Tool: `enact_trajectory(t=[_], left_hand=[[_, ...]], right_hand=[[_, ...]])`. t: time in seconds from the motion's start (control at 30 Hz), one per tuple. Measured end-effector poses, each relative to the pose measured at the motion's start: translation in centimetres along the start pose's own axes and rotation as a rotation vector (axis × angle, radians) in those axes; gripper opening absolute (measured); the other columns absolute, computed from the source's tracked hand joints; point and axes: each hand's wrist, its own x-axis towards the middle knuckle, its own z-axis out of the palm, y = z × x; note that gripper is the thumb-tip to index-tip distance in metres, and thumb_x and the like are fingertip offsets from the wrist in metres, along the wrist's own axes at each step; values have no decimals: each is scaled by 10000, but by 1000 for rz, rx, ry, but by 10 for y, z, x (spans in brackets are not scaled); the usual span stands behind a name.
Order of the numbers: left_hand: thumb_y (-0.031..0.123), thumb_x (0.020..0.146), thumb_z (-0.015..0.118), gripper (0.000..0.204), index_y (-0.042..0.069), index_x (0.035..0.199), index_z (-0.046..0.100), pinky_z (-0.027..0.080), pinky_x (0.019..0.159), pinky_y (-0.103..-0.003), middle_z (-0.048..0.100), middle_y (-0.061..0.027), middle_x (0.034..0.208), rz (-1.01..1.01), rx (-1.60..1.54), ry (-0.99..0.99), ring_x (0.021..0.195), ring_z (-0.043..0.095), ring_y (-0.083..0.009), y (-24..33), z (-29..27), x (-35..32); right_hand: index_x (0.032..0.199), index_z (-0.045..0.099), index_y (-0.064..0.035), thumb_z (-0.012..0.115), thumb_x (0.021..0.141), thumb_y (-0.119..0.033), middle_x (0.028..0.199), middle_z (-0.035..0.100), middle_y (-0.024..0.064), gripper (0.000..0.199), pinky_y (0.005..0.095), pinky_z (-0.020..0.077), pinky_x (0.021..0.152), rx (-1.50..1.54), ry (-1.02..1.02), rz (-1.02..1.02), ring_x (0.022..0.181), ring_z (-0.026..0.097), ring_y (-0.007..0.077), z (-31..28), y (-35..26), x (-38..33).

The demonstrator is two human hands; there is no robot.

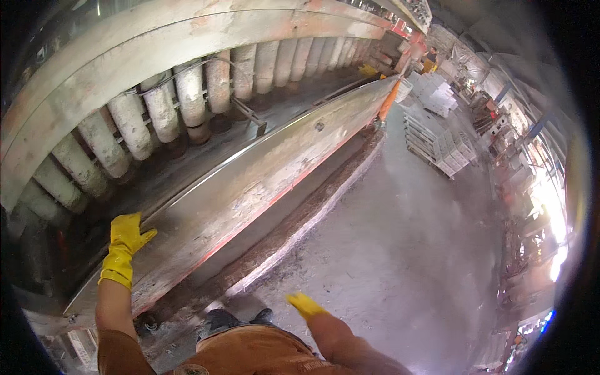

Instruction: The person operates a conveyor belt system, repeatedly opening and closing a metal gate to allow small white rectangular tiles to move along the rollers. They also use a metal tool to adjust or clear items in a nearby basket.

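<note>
Left hand (127, 236) in a yellow rubber glove, fingers spread flat and released, rests on the near end of the long metal press bed (250, 187), at its upper edge; it grasps nothing. Right hand (305, 305), also yellow-gloved, hangs low beside the person's hip, away from the machine, over the concrete floor (400, 250); only part of the glove shows, so cannot tell if its fingers are clenched or loose, nothing seen in it. The bed runs diagonally from the lower left to the far upper right, its front face stained and rusty. Above it a row of pale vertical cylinders (187, 100) stands under a heavy curved beam (156, 44), close over the bed's back edge. Along the bed's foot lies a strip of crusted debris (294, 225). Far off, stacks of grey blocks on pallets (437, 137) sit on the floor, and another person (430, 59) stands at the bed's far end.
</note>
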Motion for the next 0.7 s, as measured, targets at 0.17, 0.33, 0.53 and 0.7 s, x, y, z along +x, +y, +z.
enact_trajectory(t=[0.17, 0.33, 0.53, 0.7], left_hand=[[536, 745, 818, 677, 16, 1163, 704, 515, 893, -503, 729, -203, 1057, -9, -34, 30, 994, 670, -423, -6, 11, -2], [386, 802, 825, 690, 37, 1359, 616, 439, 1071, -508, 699, -182, 1211, -272, 49, 341, 1130, 643, -371, 21, 43, -15], [317, 828, 812, 726, 53, 1450, 546, 344, 1182, -533, 664, -168, 1295, -281, 95, 573, 1211, 604, -353, 101, 64, 29], [302, 820, 809, 737, 71, 1465, 538, 349, 1181, -527, 666, -134, 1296, -156, 54, 605, 1211, 604, -331, 180, 66, 108]], right_hand=[[1168, 725, -118, 597, 950, -333, 1206, 712, 200, 332, 486, 543, 958, -974, 302, 444, 1153, 673, 382, -132, 283, -242], [1130, 724, -124, 592, 945, -296, 1165, 733, 168, 285, 475, 564, 911, -545, 583, 742, 1113, 697, 339, -146, 284, -334], [1142, 717, -130, 585, 947, -306, 1182, 728, 152, 294, 473, 560, 905, 127, 668, 548, 1109, 695, 324, -110, 224, -235], [1153, 711, -134, 579, 948, -315, 1197, 723, 140, 303, 472, 557, 900, 327, 583, 461, 1105, 693, 311, -103, 189, -167]])
